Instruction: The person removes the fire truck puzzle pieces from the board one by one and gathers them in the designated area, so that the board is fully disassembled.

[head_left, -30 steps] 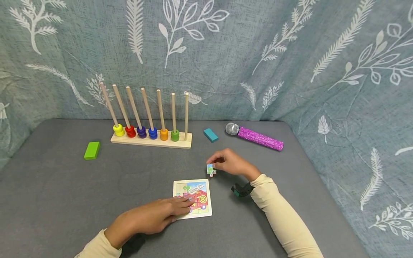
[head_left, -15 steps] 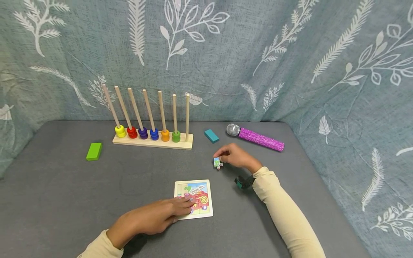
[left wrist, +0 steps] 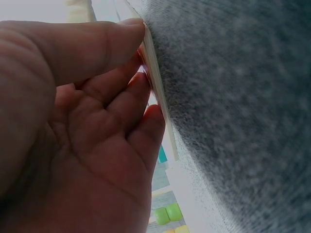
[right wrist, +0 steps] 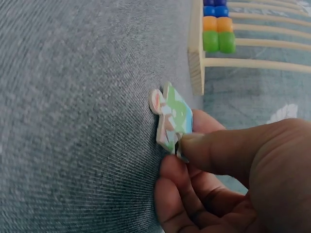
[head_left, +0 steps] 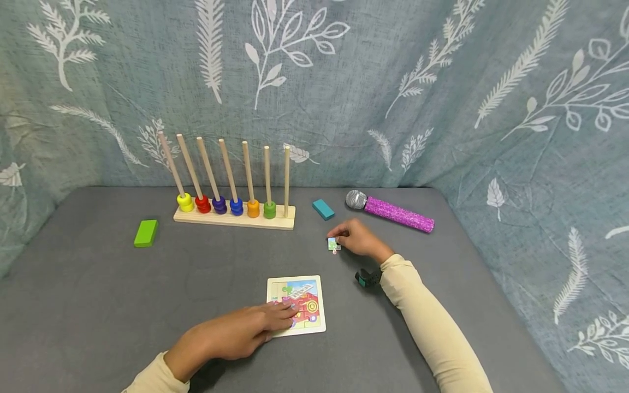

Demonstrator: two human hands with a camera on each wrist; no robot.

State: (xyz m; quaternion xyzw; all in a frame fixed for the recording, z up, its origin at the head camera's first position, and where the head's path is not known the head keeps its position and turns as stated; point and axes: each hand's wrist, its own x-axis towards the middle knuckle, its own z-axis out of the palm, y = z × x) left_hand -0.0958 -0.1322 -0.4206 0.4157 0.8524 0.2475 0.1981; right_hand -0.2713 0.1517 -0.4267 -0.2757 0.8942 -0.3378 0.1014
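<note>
In the head view the left hand (head_left: 245,329) rests with extended fingers on the lower left of a framed puzzle (head_left: 313,322); the left wrist view has its fingertips and thumb along the frame's thin edge (left wrist: 159,92). Up and to the right of the puzzle, the right hand (head_left: 361,240) pinches a small puzzle piece (head_left: 332,244). Close up in the right wrist view, the thumb of the right hand (right wrist: 228,170) lies on the corner of the green, blue and white piece (right wrist: 176,116), its fingers behind. The puzzle's upper left shows bare wood beside a green part.
A wooden rack (head_left: 236,220) with pegs and coloured rings stands at the back left. Left of it lies a green block (head_left: 146,233). A teal block (head_left: 323,209) and a purple microphone (head_left: 399,213) lie behind the right hand. A patterned cloth (head_left: 314,93) hangs behind the table.
The right hand has moved away from the puzzle, up and slightly right, with the piece still pinched. The left hand has stayed on the puzzle. The head view has shifted slightly.
</note>
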